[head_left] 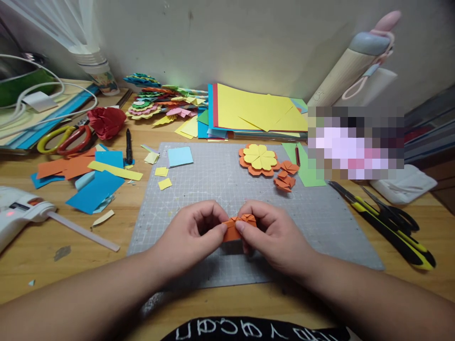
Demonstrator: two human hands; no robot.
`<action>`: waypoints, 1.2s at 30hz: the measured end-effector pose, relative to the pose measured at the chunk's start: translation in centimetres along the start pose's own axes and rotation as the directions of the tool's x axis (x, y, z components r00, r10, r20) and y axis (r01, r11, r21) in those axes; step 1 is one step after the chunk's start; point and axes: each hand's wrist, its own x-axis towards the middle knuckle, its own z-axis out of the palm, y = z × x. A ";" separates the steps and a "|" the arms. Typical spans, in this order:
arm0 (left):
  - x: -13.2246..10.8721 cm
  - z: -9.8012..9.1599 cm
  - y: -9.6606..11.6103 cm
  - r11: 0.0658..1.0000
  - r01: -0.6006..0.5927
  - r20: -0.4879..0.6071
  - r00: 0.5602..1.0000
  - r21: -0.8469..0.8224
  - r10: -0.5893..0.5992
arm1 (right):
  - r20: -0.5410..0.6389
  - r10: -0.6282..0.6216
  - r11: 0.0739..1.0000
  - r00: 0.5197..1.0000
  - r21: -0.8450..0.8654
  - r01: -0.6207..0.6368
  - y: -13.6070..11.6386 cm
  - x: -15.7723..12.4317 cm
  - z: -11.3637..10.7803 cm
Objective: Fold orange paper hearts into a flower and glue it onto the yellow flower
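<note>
Head view: we've got both hands, left hand [192,232] and right hand [272,232], pinched tight on a folded orange paper piece [237,225], over the near part of the cutting mat [320,213].

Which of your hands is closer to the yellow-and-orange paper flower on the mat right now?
Right. The right hand is just this side of the paper flower; the left hand is farther off, to the flower's lower left. Both pinch the orange folded piece.

The wooden surface [42,258] bears a mat [320,215] at centre, glue gun [17,210] at 9 o'clock, paper stack [256,111] at 12, scissors [386,226] at 3.
</note>
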 end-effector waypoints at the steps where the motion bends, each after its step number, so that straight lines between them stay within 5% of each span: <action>1: 0.0 0.0 0.0 1.000 0.002 -0.003 1.000 0.004 -0.002 | 0.001 0.003 1.000 1.000 0.001 -0.003 0.0 0.0 0.0; 9: -0.2 -0.2 -0.2 0.998 -0.026 -0.012 1.000 0.059 0.027 | 0.010 -0.041 0.997 0.999 -0.063 0.042 0.0 -0.1 0.1; 18: -0.9 1.3 -0.5 0.957 -0.119 -0.149 0.975 0.265 0.163 | 0.022 -0.444 0.778 0.896 -0.486 0.397 -0.4 -1.4 1.0; 20: -0.9 1.1 -0.5 0.965 -0.118 -0.157 0.975 0.233 0.157 | -0.018 -0.407 0.829 0.913 -0.428 0.360 -0.4 -1.3 0.9; 23: -0.5 0.3 -0.7 0.997 -0.052 -0.064 0.997 -0.057 0.048 | -0.077 -0.122 0.990 0.989 -0.078 0.116 -0.2 -0.6 0.4; 25: 0.0 -0.4 -0.9 0.953 0.057 0.066 0.997 -0.298 -0.039 | 0.001 0.055 0.975 0.998 0.214 -0.054 0.2 -0.1 0.0; 27: 0.4 -0.8 -1.1 0.893 0.135 0.160 0.985 -0.429 -0.073 | 0.071 0.096 0.914 0.993 0.388 -0.117 0.5 0.3 -0.3; 31: 0.8 -1.1 -1.5 0.893 0.144 0.208 0.976 -0.425 -0.059 | 0.110 0.088 0.879 0.990 0.459 -0.129 0.6 0.3 -0.2; 36: 0.6 -1.0 -1.3 0.952 0.071 0.142 0.989 -0.297 -0.029 | 0.081 0.096 0.906 0.992 0.405 -0.121 -0.1 -0.1 0.2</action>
